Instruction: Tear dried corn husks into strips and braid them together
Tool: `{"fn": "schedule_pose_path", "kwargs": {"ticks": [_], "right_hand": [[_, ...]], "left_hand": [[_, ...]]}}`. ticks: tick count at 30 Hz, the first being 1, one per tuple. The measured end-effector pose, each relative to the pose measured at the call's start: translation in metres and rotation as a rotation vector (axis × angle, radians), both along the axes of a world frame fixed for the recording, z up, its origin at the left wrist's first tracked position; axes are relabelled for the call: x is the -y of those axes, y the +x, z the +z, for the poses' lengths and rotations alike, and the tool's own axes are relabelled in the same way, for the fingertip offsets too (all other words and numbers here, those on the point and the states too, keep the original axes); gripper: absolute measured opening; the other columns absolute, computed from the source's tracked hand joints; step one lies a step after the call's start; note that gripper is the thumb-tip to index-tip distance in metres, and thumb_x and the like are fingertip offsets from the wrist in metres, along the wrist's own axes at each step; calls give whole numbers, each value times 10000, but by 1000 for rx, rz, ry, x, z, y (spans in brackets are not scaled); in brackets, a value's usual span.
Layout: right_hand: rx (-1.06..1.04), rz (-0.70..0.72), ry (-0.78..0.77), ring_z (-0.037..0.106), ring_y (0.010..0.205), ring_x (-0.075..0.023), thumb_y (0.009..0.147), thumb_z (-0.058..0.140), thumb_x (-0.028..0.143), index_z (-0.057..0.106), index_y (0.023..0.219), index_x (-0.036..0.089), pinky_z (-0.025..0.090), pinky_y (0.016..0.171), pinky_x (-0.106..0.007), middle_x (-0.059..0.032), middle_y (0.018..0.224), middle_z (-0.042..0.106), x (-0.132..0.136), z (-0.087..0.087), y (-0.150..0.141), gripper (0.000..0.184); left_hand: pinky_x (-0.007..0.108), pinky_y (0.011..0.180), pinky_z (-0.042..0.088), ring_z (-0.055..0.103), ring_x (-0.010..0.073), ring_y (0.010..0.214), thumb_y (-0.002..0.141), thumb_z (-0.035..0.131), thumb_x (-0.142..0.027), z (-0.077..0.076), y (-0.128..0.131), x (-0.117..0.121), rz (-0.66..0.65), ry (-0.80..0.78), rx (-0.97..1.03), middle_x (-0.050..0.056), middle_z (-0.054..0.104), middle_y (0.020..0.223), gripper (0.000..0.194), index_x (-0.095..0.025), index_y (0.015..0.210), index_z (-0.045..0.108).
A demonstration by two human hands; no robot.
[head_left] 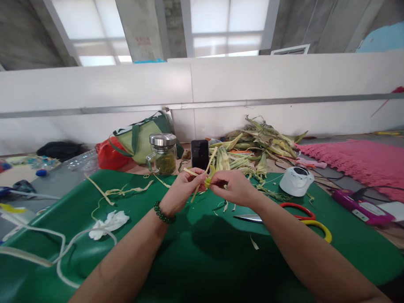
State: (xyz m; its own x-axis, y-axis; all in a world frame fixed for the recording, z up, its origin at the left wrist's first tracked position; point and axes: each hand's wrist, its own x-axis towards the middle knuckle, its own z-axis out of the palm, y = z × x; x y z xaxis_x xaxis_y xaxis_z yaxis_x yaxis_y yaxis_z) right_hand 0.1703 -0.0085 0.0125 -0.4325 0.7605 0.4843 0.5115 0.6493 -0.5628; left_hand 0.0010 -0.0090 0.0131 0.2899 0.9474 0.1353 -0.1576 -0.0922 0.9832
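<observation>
Both my hands meet over the green mat point(198, 257). My left hand point(181, 188), with a green bead bracelet on the wrist, is closed on pale corn husk strips point(201, 177) that stick up and out to the left. My right hand point(232, 186) pinches the same small yellow-green husk bundle from the right. The two hands touch at the fingertips. Scissors point(295, 215) with red and yellow handles lie on the mat just right of my right forearm.
A pile of corn husks point(255, 149) lies at the back by the white wall. A glass jar point(162, 153), a black phone point(199, 153), a white tape roll point(296, 181), a green bag point(139, 138), a pink mat point(364, 161) and loose strips point(121, 191) surround the hands.
</observation>
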Motion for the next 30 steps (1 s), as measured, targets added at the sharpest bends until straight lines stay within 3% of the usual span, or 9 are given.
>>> {"fn": "schedule_pose_path", "kwargs": {"ticks": [5, 9, 15, 20, 26, 30], "right_hand": [[-277, 14, -109, 430, 499, -99, 760, 598, 384, 607, 755, 184, 316, 474, -224, 22, 566, 521, 1, 4, -1, 200], [-291, 12, -74, 392, 500, -92, 772, 595, 357, 571, 574, 172, 289, 479, -229, 24, 517, 478, 0, 4, -2, 272], [-385, 6, -17, 405, 501, -98, 752, 594, 322, 552, 537, 174, 308, 485, -237, 17, 514, 496, 8, 4, -5, 265], [-502, -19, -82, 376, 467, -91, 743, 611, 369, 524, 520, 178, 296, 457, -238, 26, 482, 455, 7, 5, -5, 306], [-504, -21, -127, 386, 453, -80, 721, 624, 404, 548, 542, 163, 282, 436, -221, 29, 486, 474, -8, 2, 0, 310], [-480, -20, -111, 371, 440, -72, 718, 625, 370, 539, 522, 161, 272, 427, -217, 34, 474, 464, -9, 1, 0, 300]], "left_hand": [[234, 618, 476, 546, 105, 591, 616, 740, -464, 0, 5, 2, -58, 83, -100, -6, 602, 616, 339, -147, 695, 650], [261, 657, 491, 587, 132, 632, 555, 791, -405, -4, 7, 3, -80, 74, -114, 18, 656, 647, 310, -151, 700, 687], [310, 721, 518, 634, 172, 691, 565, 793, -327, -5, 6, 4, -78, 58, -112, 49, 721, 721, 247, -155, 735, 744], [234, 602, 495, 604, 130, 604, 580, 792, -327, -2, 2, 3, -140, 8, -129, 46, 709, 671, 246, -149, 744, 750], [209, 590, 472, 608, 116, 634, 646, 741, -427, -3, -1, 0, -178, -203, 3, 62, 696, 715, 382, -126, 881, 727], [197, 598, 460, 605, 117, 669, 602, 778, -391, -6, -1, -2, -174, -127, -107, 47, 690, 725, 356, -133, 842, 731]]}}
